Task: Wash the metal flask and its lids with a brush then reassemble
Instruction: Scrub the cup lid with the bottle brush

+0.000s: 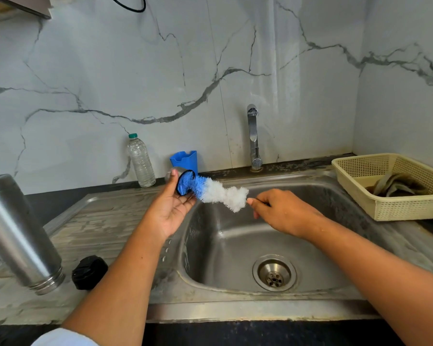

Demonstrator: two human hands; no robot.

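Two hands work together over the sink (235,245), a little above the middle of the frame. The left hand (171,206) cradles the flask's metal cap (180,174), fingers curled behind it and its mouth turned right. The right hand (283,213) pinches the thin wire stem of the brush (215,192) between thumb and fingers, and the blue bristle tip is pushed inside the cap.

To do this well, I'd say twist the brush as well as pushing it, so the bristles sweep the rim and the inner corner. The cap should stay braced against the palm and over the basin, so that drips fall there.

At the lower left the metal flask (20,233) stands mouth down and leaning on the draining board (105,221), with the black stopper (89,272) just beside it. Both wait their turn or reassembly; I can't tell which.

The tap (253,136) behind shows no water running. A clear plastic bottle (141,162) and a blue holder (185,158) stand against the wall. A cream basket (385,208) with a cloth (395,187) sits at the right. Nothing blocks the scrubbing.
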